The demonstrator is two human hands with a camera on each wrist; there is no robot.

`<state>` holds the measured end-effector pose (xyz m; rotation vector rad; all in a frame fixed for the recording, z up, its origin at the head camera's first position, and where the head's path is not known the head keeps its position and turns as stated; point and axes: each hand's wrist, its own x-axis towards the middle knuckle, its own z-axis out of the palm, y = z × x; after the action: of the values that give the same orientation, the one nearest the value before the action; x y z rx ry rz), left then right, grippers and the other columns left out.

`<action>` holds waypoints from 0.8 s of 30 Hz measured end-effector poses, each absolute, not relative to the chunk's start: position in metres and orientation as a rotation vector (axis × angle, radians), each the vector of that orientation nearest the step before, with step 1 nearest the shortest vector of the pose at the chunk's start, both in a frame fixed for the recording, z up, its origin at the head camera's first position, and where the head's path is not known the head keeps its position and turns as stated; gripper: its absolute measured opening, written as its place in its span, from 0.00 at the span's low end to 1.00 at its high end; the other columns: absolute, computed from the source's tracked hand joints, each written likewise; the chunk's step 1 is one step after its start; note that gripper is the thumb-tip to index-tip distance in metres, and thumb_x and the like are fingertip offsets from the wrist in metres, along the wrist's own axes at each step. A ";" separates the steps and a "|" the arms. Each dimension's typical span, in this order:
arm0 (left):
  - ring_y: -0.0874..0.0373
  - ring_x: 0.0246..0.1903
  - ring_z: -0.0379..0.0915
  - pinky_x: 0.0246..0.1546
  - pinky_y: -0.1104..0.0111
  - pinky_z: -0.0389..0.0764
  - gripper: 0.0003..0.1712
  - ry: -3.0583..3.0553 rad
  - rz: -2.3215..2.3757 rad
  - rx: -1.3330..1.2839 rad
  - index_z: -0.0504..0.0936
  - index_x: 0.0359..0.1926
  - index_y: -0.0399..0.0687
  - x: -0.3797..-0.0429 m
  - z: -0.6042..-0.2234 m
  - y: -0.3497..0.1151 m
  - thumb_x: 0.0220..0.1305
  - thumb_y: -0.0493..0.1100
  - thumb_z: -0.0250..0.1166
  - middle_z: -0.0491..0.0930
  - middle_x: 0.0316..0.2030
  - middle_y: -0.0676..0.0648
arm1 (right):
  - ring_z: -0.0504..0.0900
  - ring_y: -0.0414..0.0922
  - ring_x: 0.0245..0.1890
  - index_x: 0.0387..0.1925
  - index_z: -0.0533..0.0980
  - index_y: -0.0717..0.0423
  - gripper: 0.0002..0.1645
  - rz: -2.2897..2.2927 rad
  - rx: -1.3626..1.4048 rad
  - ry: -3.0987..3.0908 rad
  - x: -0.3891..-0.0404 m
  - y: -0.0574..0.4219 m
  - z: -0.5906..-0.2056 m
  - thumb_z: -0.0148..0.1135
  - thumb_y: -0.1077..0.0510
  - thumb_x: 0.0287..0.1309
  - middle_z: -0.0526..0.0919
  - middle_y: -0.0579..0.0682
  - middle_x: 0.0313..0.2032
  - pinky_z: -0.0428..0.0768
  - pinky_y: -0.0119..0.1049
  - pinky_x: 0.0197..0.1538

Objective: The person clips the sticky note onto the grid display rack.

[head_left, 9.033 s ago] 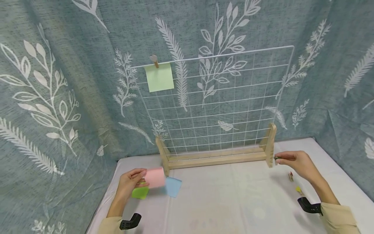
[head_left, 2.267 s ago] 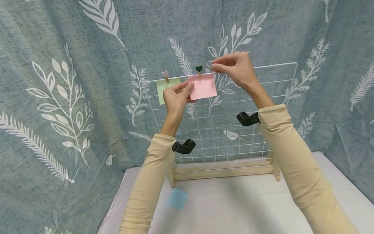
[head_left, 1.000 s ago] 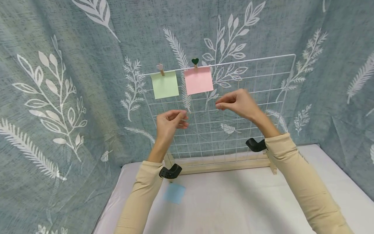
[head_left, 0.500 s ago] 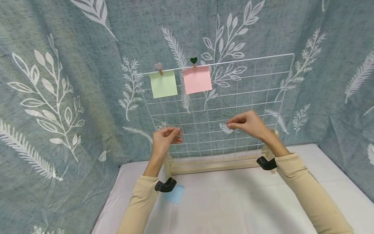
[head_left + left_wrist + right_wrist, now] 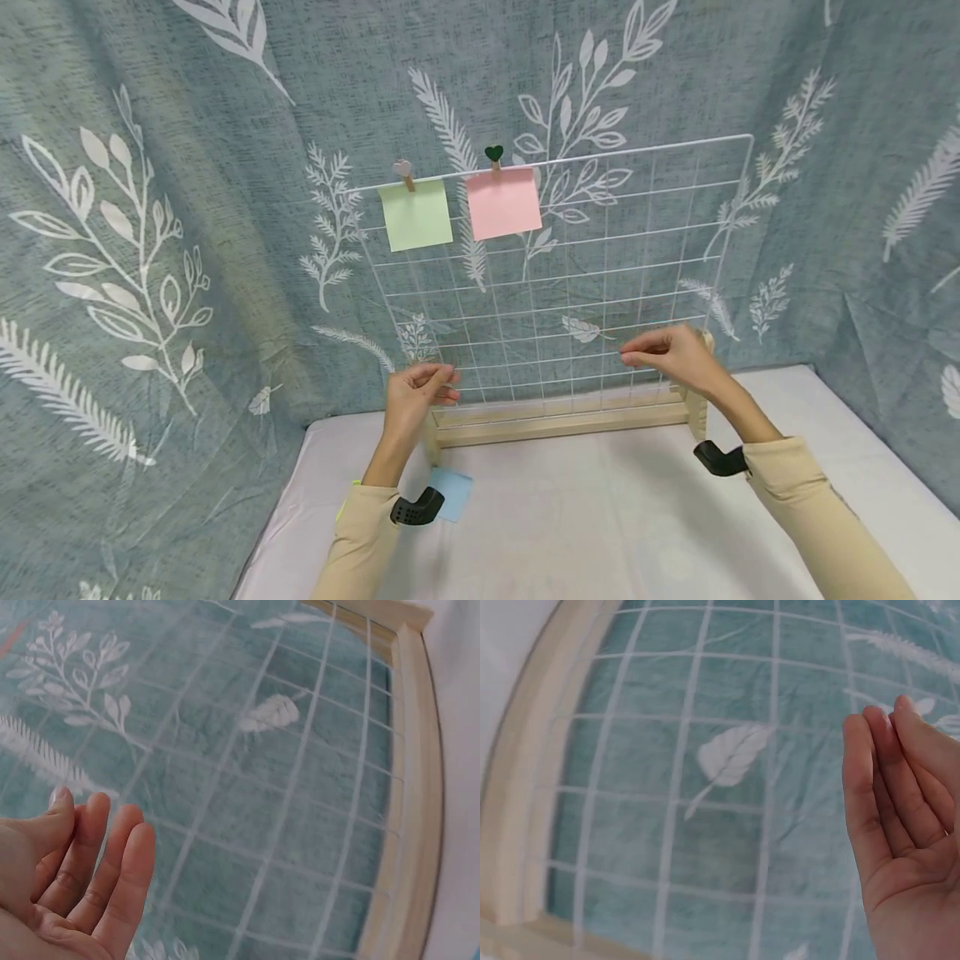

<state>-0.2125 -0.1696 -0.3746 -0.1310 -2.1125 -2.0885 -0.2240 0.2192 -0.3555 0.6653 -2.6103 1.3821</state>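
My left hand (image 5: 414, 398) holds nothing, its fingers loosely bent with the thumb near the index finger, in front of the white wire grid's (image 5: 645, 151) lower left part. Lower right before the same grid is my right hand (image 5: 671, 357), also holding nothing; the right wrist view shows its fingers (image 5: 859, 772) fairly straight, thumb close to them. From the top bar hang a pale green paper note (image 5: 416, 218) under a clothespin with a whitish heart (image 5: 402, 169) and, to its right, a pink paper note (image 5: 504, 205) under a clothespin with a dark green heart (image 5: 493, 154).
A blue paper note (image 5: 454, 493) lies on the white tabletop (image 5: 562, 517) by the left wooden foot, partly behind the left wrist camera. A yellow-green edge of paper (image 5: 356, 483) peeks out behind the left sleeve. The grid stands in a wooden base (image 5: 555, 429); patterned cloth hangs behind.
Earlier the left hand held the pink note and the right hand a clothespin. The note now hangs clipped on the top bar; both hands have let go, lowered and moved apart.
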 end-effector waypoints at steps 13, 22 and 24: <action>0.57 0.25 0.84 0.31 0.66 0.89 0.16 -2.251 -2.035 0.049 0.79 0.48 0.22 -0.200 -0.425 -0.201 0.67 0.35 0.64 0.86 0.35 0.36 | 0.87 0.42 0.36 0.47 0.83 0.66 0.18 1.394 0.527 -2.680 -0.204 0.265 -0.409 0.65 0.55 0.64 0.87 0.58 0.40 0.88 0.47 0.44; 0.53 0.23 0.82 0.24 0.65 0.88 0.11 -2.491 -1.898 0.176 0.81 0.44 0.22 -0.195 -0.470 -0.219 0.64 0.30 0.65 0.84 0.31 0.34 | 0.87 0.50 0.37 0.48 0.81 0.69 0.22 1.398 0.345 -2.739 -0.184 0.297 -0.444 0.64 0.53 0.65 0.87 0.58 0.38 0.88 0.46 0.40; 0.52 0.22 0.81 0.23 0.65 0.88 0.10 -2.512 -1.871 0.178 0.81 0.42 0.22 -0.194 -0.477 -0.222 0.63 0.28 0.65 0.83 0.30 0.34 | 0.87 0.50 0.36 0.48 0.81 0.69 0.21 1.409 0.318 -2.740 -0.180 0.304 -0.452 0.65 0.53 0.64 0.87 0.58 0.37 0.88 0.44 0.38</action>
<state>-0.1935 -0.2218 -0.4775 0.1783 -2.5124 -1.8713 -0.1804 0.3037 -0.4519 0.3176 -2.7398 1.4085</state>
